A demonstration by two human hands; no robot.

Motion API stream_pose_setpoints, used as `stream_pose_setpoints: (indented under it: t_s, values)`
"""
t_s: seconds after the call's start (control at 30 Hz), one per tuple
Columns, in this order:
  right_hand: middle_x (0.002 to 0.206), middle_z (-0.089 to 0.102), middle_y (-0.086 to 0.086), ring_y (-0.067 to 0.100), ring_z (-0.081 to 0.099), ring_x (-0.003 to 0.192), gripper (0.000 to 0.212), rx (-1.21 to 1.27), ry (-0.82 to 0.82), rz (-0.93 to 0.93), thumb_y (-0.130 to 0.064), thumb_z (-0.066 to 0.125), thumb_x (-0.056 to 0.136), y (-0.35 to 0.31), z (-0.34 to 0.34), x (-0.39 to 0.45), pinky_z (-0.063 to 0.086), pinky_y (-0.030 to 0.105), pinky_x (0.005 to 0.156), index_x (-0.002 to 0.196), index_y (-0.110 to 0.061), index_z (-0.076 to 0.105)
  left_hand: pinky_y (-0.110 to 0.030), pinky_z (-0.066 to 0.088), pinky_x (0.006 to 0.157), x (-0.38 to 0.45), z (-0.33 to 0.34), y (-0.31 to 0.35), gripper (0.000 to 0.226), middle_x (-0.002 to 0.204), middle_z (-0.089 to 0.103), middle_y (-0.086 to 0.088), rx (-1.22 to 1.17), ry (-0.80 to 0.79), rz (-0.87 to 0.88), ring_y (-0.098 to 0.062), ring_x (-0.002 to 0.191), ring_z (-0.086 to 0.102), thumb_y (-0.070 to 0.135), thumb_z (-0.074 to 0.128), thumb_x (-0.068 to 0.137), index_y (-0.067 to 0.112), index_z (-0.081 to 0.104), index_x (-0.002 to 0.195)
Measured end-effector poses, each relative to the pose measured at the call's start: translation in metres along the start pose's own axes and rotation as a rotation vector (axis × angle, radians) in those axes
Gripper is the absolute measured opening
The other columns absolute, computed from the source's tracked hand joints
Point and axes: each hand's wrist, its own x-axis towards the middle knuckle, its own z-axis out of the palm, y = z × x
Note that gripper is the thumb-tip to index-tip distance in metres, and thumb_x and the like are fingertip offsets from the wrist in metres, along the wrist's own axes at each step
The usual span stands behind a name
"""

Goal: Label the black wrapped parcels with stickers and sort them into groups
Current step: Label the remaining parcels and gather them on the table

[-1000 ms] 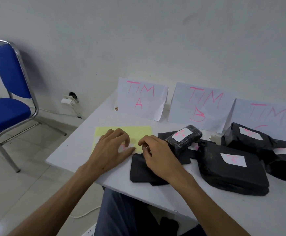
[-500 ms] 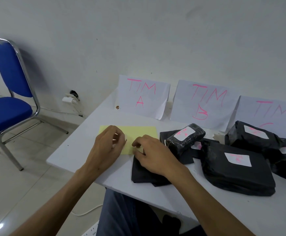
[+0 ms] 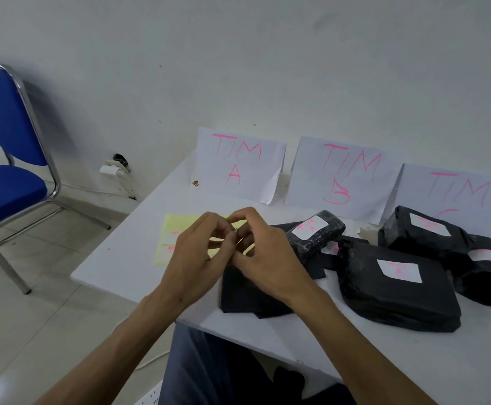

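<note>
My left hand [image 3: 194, 255] and my right hand [image 3: 267, 258] are raised over the yellow sticker sheet [image 3: 174, 226], fingertips meeting. Between them they pinch a small sticker [image 3: 232, 230], mostly hidden by the fingers. A flat black parcel [image 3: 244, 296] with no label in sight lies under my right wrist. To its right a small parcel [image 3: 317, 235] carries a "TIM A" label. A large labelled parcel [image 3: 396, 290], a labelled parcel [image 3: 419, 232] behind it and a rolled parcel [image 3: 489, 273] lie farther right.
Paper signs TIM A [image 3: 238, 165], TIM B [image 3: 340, 176] and a third TIM sign [image 3: 457, 191] lean on the wall behind the white table [image 3: 115, 267]. A blue chair [image 3: 4, 176] stands on the left. A wall socket [image 3: 115, 169] sits low on the wall.
Both hands have lifted off the yellow sheet and come together above it, fingertips pinching a sticker. The view has shifted slightly; the parcels have not moved.
</note>
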Motion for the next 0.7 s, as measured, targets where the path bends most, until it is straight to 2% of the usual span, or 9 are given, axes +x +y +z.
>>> stream_pose_setpoints:
  t_s: [0.07, 0.17, 0.27, 0.4, 0.6, 0.7]
  values:
    - [0.093, 0.071, -0.006, 0.010, 0.069, 0.082, 0.030, 0.003, 0.046, 0.001, -0.020, 0.071, 0.092, 0.002, -0.007, -0.006, 0.060, 0.030, 0.073, 0.116, -0.027, 0.055, -0.014, 0.053, 0.075, 0.003, 0.003, 0.009, 0.006, 0.098, 0.064, 0.004, -0.055, -0.047, -0.018, -0.014, 0.093, 0.066, 0.016, 0.061, 0.098, 0.014, 0.061, 0.092]
    - [0.089, 0.072, -0.008, 0.007, 0.071, 0.080, 0.019, -0.010, 0.106, 0.043, -0.021, 0.071, 0.093, 0.009, -0.019, -0.017, 0.061, 0.031, 0.076, 0.107, -0.025, 0.059, -0.014, 0.051, 0.077, 0.005, 0.004, 0.012, 0.026, 0.101, 0.064, 0.006, -0.141, -0.144, -0.148, -0.012, 0.096, 0.065, 0.040, 0.055, 0.098, 0.016, 0.065, 0.098]
    - [0.084, 0.071, -0.008, 0.010, 0.072, 0.077, 0.014, 0.019, 0.134, 0.114, -0.019, 0.075, 0.091, 0.017, -0.028, -0.030, 0.062, 0.036, 0.077, 0.098, -0.025, 0.064, -0.028, 0.058, 0.078, 0.004, 0.003, 0.004, 0.008, 0.104, 0.068, 0.007, -0.229, -0.257, -0.302, -0.015, 0.091, 0.069, 0.022, 0.067, 0.096, 0.019, 0.066, 0.102]
    - [0.082, 0.074, -0.002, 0.012, 0.075, 0.075, 0.010, 0.040, 0.102, 0.158, -0.018, 0.074, 0.091, 0.018, -0.034, -0.049, 0.063, 0.037, 0.076, 0.096, -0.021, 0.066, -0.029, 0.059, 0.079, -0.004, 0.000, 0.001, 0.015, 0.098, 0.073, 0.001, -0.307, -0.339, -0.370, -0.015, 0.080, 0.070, 0.007, 0.077, 0.086, 0.017, 0.070, 0.095]
    - [0.074, 0.074, 0.001, 0.012, 0.073, 0.060, 0.011, -0.061, 0.067, 0.223, -0.016, 0.065, 0.096, 0.021, -0.036, -0.057, 0.061, 0.039, 0.072, 0.091, -0.025, 0.063, -0.025, 0.058, 0.078, -0.007, 0.002, -0.001, 0.018, 0.093, 0.075, 0.013, -0.147, -0.405, -0.294, -0.011, 0.086, 0.071, 0.007, 0.073, 0.089, 0.024, 0.075, 0.091]
    - [0.072, 0.074, 0.000, 0.011, 0.071, 0.056, 0.008, -0.140, 0.031, 0.219, -0.017, 0.067, 0.096, 0.023, -0.037, -0.057, 0.063, 0.036, 0.068, 0.093, -0.024, 0.064, -0.021, 0.057, 0.076, -0.009, 0.004, -0.002, 0.019, 0.094, 0.072, 0.015, 0.020, -0.427, -0.179, -0.006, 0.087, 0.069, 0.010, 0.074, 0.087, 0.027, 0.076, 0.093]
